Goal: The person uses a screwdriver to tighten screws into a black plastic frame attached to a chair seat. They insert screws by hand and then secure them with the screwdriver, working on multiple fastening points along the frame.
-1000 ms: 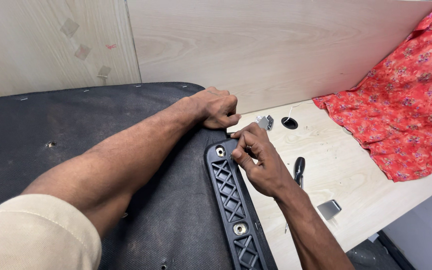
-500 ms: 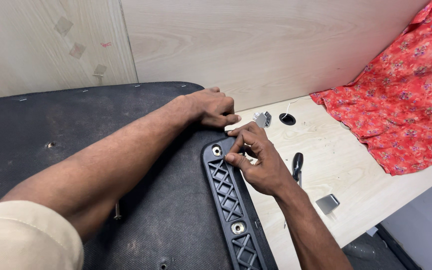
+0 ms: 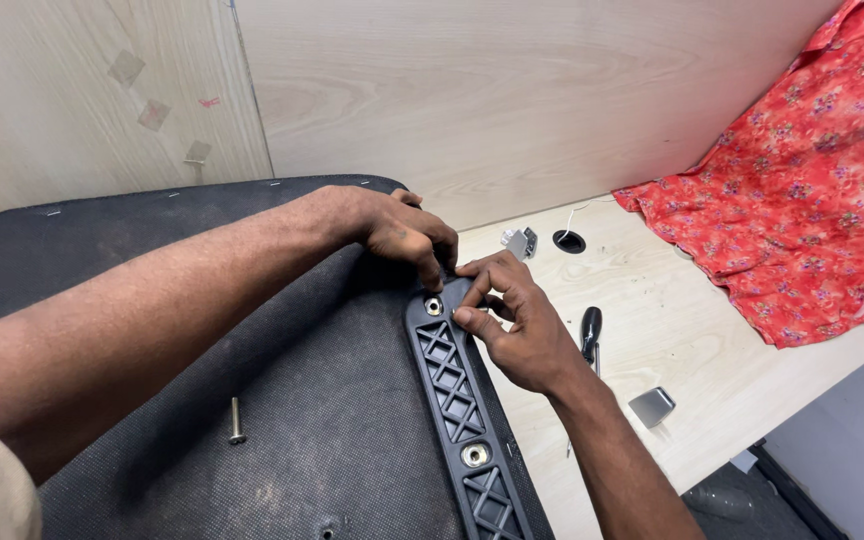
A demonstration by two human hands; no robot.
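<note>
A long black plastic bracket [image 3: 460, 405] with a cross-hatch pattern lies along the right edge of a big black fabric-covered panel [image 3: 282, 400]. My left hand [image 3: 402, 232] rests at the bracket's far end, its fingertips pressing beside a metal-ringed hole [image 3: 434, 306]. My right hand [image 3: 512, 325] sits next to it, fingers pinched together over the same end; whether it holds a small part I cannot tell. A second metal-ringed hole [image 3: 474, 455] shows lower down the bracket.
A loose bolt [image 3: 236, 421] lies on the panel at the left. On the pale wooden table [image 3: 672, 330] are a black-handled screwdriver [image 3: 590, 333], a small metal clip [image 3: 651, 406], another metal piece [image 3: 519, 241] and a round hole [image 3: 569, 241]. Red floral cloth [image 3: 802, 200] covers the right.
Both hands have stayed at the bracket's far end; my right fingers have shifted slightly over the hole. The view has drifted a little.
</note>
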